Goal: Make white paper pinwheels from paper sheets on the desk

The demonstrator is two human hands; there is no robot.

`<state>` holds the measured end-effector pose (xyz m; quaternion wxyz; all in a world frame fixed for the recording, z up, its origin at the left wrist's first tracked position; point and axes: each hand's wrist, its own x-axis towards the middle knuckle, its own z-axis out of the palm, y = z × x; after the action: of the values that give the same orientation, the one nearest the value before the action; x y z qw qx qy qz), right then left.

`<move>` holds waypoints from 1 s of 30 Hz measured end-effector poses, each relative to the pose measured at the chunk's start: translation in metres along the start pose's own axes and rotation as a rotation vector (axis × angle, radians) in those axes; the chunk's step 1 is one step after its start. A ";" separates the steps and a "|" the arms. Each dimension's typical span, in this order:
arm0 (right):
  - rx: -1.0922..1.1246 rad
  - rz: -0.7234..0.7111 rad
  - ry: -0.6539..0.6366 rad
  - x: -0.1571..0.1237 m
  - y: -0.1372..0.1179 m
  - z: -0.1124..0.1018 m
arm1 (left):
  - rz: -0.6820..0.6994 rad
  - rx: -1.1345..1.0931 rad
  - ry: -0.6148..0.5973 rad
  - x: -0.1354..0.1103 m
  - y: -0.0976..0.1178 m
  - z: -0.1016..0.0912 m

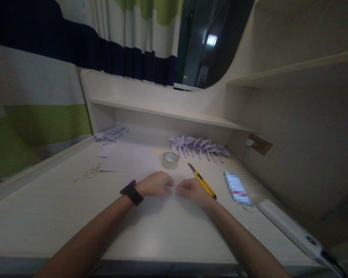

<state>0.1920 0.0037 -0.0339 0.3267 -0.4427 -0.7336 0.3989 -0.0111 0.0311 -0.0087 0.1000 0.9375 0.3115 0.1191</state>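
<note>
Paper (170, 189) sits right between the hands, left hand (156, 184) and right hand (193, 190) both curled and pinching it at its edges. Small, white, blurred; yellow knife (202, 180) just beyond the right hand.

arms: two, bare as far as seen | left wrist: black watch (132, 192) on broad black strap | right wrist: bare | left hand (155, 184), right hand (193, 190): bare

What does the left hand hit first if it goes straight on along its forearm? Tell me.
Probably the tape roll, just beyond the left hand and the paper piece it pinches with the right hand. Depth is unclear, so it might pass beside it.
</note>
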 end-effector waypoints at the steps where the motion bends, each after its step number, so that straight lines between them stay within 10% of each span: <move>1: 0.026 0.009 0.008 0.001 0.001 0.000 | 0.001 -0.002 0.032 0.000 0.000 0.000; 7: 0.070 0.036 0.143 0.004 0.010 -0.004 | -0.026 0.030 0.150 0.000 -0.001 0.000; 14: -0.635 -0.392 0.218 -0.004 0.004 -0.005 | 0.012 0.033 0.136 0.002 -0.002 0.001; 30: -0.583 -0.240 0.089 -0.002 0.007 0.001 | 0.020 0.091 0.097 0.002 0.006 0.005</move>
<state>0.1949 0.0037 -0.0410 0.2626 -0.4452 -0.8489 0.1106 -0.0047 0.0265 -0.0115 0.0410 0.9372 0.3118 0.1509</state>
